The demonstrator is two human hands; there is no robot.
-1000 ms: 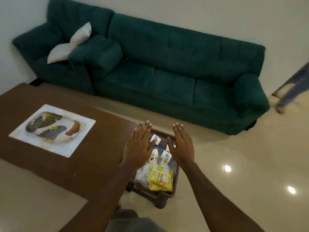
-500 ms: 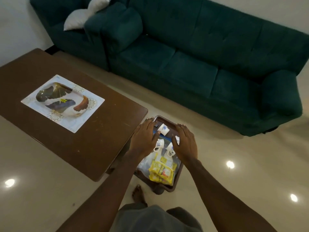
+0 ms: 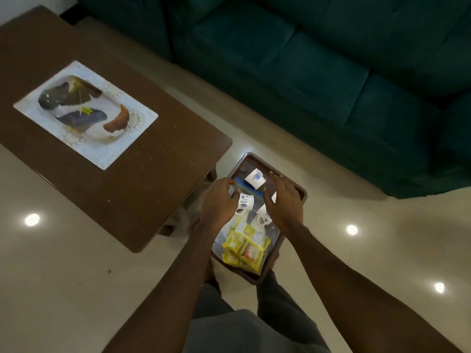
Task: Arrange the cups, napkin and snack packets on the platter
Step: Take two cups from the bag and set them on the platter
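Hands lower, left hand [image 3: 219, 203] on cup [image 3: 244, 202], yellow packets [image 3: 243, 247] unreadable

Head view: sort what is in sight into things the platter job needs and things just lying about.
Job:
- brown rectangular platter
- three white cups with blue flower prints
- yellow snack packets
- clear plastic bag with a blue strip
- left hand, right hand, both resting over the cups

Lying about:
- brown wooden table
- white printed placemat
- dark green sofa
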